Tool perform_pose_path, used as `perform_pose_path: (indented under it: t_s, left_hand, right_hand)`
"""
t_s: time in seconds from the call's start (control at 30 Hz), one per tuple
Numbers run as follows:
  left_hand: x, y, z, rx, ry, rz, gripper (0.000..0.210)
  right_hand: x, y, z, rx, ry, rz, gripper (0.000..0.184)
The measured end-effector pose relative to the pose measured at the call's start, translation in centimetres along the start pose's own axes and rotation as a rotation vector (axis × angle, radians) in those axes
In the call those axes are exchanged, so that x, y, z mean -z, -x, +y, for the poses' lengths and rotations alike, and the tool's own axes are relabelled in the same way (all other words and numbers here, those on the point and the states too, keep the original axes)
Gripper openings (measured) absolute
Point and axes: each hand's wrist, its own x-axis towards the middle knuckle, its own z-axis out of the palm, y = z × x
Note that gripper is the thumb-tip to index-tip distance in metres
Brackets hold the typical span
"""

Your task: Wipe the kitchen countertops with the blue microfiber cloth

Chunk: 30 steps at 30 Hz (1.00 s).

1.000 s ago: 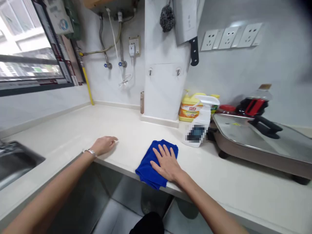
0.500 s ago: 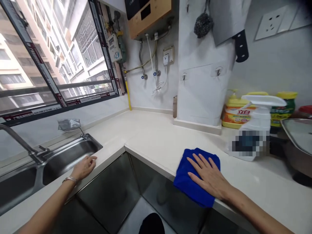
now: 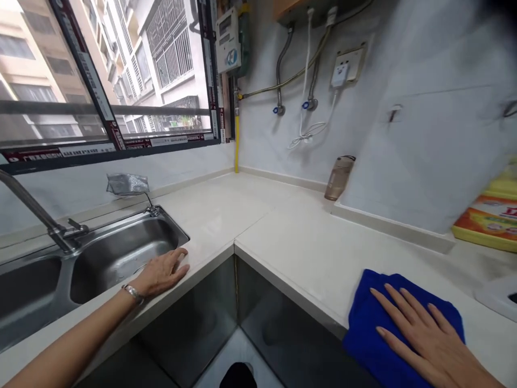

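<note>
A blue cloth [image 3: 363,318] lies on the white countertop [image 3: 291,253] at the right, part of it hanging over the front edge. My right hand [image 3: 424,334] rests flat on top of it, fingers spread and stretched out, not wrapped around it. At the left, my left hand [image 3: 163,272] leans on the counter strip in front of the steel sink [image 3: 121,264]. Its fingers are loosely bent with the thumb apart, and nothing shows in them. A bracelet [image 3: 133,293] circles the left wrist.
A faucet [image 3: 64,240] arches over the double sink. At the back stands a brown bottle-like container [image 3: 340,178] against the wall pillar. A yellow detergent jug [image 3: 490,215] and part of a white bottle [image 3: 501,296] are at the right. Dark cabinet fronts [image 3: 283,328] sit below.
The view has turned left and come closer, so the pan and hanging cleaver are out of frame. My right hand remains flat on the cloth; my left hand stays by the sink.
</note>
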Motion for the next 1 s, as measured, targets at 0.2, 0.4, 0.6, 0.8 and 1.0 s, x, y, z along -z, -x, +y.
perform_pose_path:
  t_s: [0.2,0.4,0.6,0.8,1.0]
  left_hand:
    - [-0.7,0.5,-0.5,-0.004,0.118,0.065,0.06]
    - [-1.7,0.3,-0.4,0.019,0.143,0.078,0.052]
    - [-1.6,0.2,0.2,0.023,0.054,0.072,0.04]
    - [-2.1,0.5,0.9,-0.115,0.203,0.099,0.029]
    - [-2.7,3.1,4.1,-0.878,0.137,-0.076,0.015]
  right_hand:
    - [0.1,-7.7,-6.5,-0.096,-0.006,-0.226,0.075]
    - [-0.7,-18.2,-15.2,-0.169,0.086,-0.402,0.075]
    - [-2.8,-26.6,-22.2,-0.276,0.043,-0.415,0.073]
    - [-4.9,-32.2,-27.4,-0.387,-0.004,-0.376,0.075]
    - [-4.9,-34.9,-33.4,-0.393,-0.025,-0.387,0.074]
